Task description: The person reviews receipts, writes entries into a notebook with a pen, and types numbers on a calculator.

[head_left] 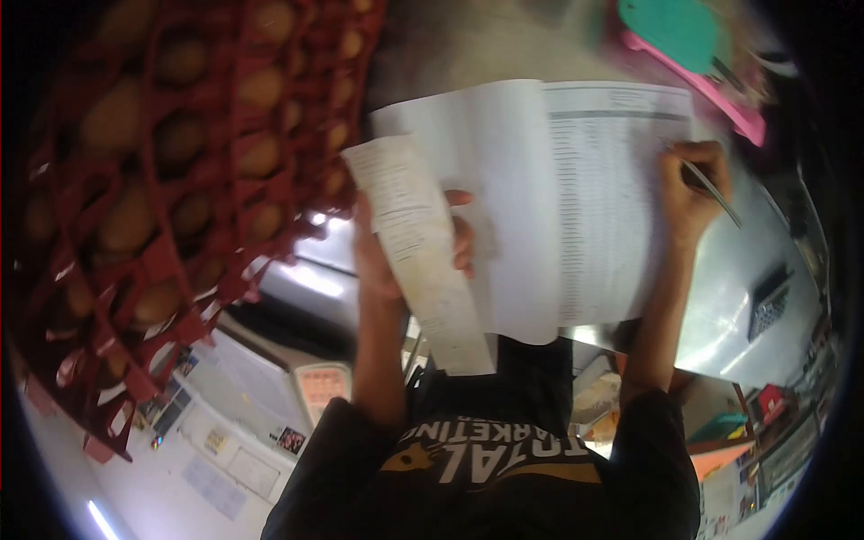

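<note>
A long paper slip (418,243) with rows of writing lies across my left hand (376,256), which holds it over the left part of an open stack of white sheets (517,207). The fingertips of that hand show at the slip's right edge. On the right, a printed page (603,207) carries a table of many rows. My right hand (697,184) grips a thin pen (713,193) near the page's upper right edge. The pen's back end points down to the right. Its tip is too blurred to make out.
Red trays (153,180) full of eggs rise high at the left. A pink and green object (693,72) lies at the upper right. A dark calculator-like device (770,303) rests on the shiny metal surface (720,315) at the right.
</note>
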Action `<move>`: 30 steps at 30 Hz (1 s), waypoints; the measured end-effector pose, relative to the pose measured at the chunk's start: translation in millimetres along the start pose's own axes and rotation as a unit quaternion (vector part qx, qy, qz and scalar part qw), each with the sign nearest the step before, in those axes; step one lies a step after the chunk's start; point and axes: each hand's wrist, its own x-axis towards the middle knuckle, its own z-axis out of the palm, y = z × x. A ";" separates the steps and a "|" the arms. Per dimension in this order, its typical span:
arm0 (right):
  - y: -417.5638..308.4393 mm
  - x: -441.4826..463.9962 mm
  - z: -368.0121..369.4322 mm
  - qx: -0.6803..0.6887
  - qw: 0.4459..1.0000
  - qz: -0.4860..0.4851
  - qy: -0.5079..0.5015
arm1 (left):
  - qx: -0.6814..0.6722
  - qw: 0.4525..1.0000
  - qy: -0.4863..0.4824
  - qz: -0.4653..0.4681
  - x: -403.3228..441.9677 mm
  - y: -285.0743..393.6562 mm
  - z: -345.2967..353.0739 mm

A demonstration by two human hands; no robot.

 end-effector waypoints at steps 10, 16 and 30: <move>10.1 -2.9 -5.5 0.037 0.999 0.018 -0.016 | -0.017 0.996 -0.086 0.007 5.4 0.1 -1.4; 12.0 -5.1 -4.3 0.092 0.996 0.021 -0.002 | -0.046 0.996 -0.082 0.011 5.3 -0.4 -2.0; 0.4 -2.6 -1.1 0.142 0.985 0.057 0.077 | -0.011 1.000 -0.029 -0.006 0.5 0.7 -0.1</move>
